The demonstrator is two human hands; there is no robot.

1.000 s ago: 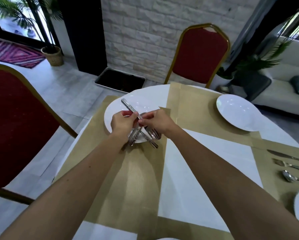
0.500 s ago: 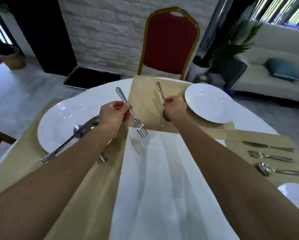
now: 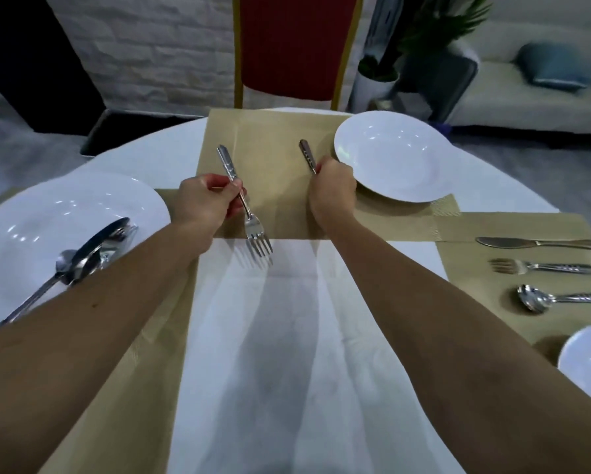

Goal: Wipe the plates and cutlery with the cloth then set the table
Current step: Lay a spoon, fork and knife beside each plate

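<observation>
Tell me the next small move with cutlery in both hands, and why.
Probably lower the right hand and lay its utensil on the tan placemat beside the far plate: the hand is next to that plate, and the knife at the right setting lies on its mat likewise. The left hand can follow with its fork.

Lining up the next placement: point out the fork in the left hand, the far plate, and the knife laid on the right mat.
fork (image 3: 253, 227): head view, base of its tines.
far plate (image 3: 389, 155): head view, bare centre.
knife (image 3: 535, 242): head view, where blade meets handle.
</observation>
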